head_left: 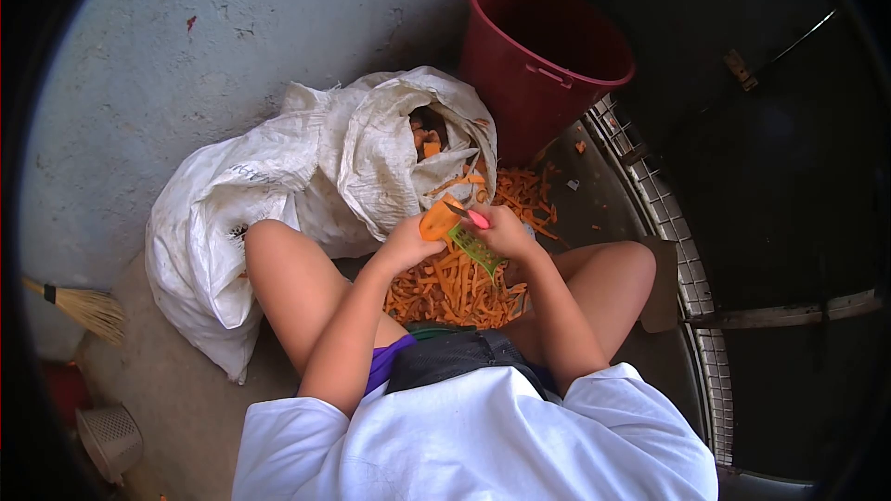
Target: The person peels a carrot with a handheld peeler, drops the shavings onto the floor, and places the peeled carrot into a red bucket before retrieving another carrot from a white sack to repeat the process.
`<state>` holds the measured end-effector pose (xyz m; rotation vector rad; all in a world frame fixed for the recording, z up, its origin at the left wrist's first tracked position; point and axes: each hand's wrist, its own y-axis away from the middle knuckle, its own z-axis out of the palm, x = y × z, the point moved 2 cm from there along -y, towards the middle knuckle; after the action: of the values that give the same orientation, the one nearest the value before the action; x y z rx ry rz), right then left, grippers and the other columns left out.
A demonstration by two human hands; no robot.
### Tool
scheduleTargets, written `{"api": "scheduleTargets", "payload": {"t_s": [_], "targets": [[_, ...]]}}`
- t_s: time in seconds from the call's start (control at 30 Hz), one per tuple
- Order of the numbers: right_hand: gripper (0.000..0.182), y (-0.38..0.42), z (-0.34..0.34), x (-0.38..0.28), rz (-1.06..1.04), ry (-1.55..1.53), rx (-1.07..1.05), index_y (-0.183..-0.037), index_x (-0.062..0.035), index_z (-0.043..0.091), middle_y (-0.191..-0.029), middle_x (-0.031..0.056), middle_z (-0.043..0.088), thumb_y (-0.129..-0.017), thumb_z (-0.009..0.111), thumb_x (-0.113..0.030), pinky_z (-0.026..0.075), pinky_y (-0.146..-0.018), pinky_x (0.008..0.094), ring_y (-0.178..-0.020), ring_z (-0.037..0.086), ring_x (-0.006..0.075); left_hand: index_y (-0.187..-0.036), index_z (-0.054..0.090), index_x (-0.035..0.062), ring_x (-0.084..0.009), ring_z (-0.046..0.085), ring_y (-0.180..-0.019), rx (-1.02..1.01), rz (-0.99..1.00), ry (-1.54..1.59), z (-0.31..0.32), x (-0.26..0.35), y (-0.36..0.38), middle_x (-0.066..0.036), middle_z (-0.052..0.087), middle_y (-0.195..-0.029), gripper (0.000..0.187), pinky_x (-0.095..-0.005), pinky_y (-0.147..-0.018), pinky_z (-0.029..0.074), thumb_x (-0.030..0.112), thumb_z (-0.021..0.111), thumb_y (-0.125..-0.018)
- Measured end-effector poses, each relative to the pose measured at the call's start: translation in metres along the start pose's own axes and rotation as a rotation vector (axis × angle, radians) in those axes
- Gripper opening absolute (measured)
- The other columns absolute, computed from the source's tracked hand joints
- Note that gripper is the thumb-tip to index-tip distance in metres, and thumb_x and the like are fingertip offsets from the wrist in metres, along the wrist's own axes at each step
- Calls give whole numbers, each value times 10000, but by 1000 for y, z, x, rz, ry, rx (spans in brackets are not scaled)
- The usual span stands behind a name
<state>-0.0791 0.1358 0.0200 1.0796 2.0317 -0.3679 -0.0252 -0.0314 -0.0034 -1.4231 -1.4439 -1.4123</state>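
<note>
My left hand (406, 245) is wrapped round a thick piece of orange vegetable (437, 220), out in front of my lap. In my right hand (507, 231) is a knife with a pink handle (479, 220), its dark blade lying against the upper side of the piece. A green perforated plastic tool (477, 252), like a flat grater, hangs between the two hands. Below them, a heap of orange strips (455, 289) lies on the floor between my legs. Just beyond, a white woven sack (376, 162) lies with its mouth open, showing orange chunks (430, 144) inside.
Behind the sack stands a tall dark-red bucket (548, 46), against the wall. More strips (527, 195) are scattered near its base. To the left are a straw broom (88, 311) and a beige perforated basket (109, 436). A metal grid edge (682, 250) runs along the right.
</note>
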Motion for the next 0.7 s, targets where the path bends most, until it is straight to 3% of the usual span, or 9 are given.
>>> {"api": "scheduleTargets", "payload": {"t_s": [0.17,0.27,0.6,0.7], "targets": [[181,-1,0,3,-88,6,5,-779,-12,519,-606,143,504,-768,554,-190,385,-548,317,-540,461,218,-930,530,-6,-138,550,-693,-24,33,38,0,-2,-2,-80,585,-760,316,-260,-661,428,78,595,-632],[184,-1,0,2,-109,3,12,-775,-11,522,-594,149,495,-762,560,-191,385,-541,321,-533,464,228,-893,522,18,-63,457,-511,-26,87,72,1,-2,-3,-4,511,-650,243,-211,-460,377,22,564,-654],[170,-2,2,7,-95,-23,-55,-776,-6,531,-601,121,511,-735,569,-166,393,-555,316,-540,472,201,-846,515,3,-58,424,-456,-122,-45,165,1,2,0,4,464,-568,214,-203,-406,327,-26,530,-634],[131,-3,4,8,-57,-58,-70,-757,-16,538,-679,172,544,-675,542,-119,408,-595,355,-653,526,326,-841,519,-3,-63,432,-473,-185,-91,192,4,0,1,2,478,-584,220,-213,-429,342,-15,548,-623]]}}
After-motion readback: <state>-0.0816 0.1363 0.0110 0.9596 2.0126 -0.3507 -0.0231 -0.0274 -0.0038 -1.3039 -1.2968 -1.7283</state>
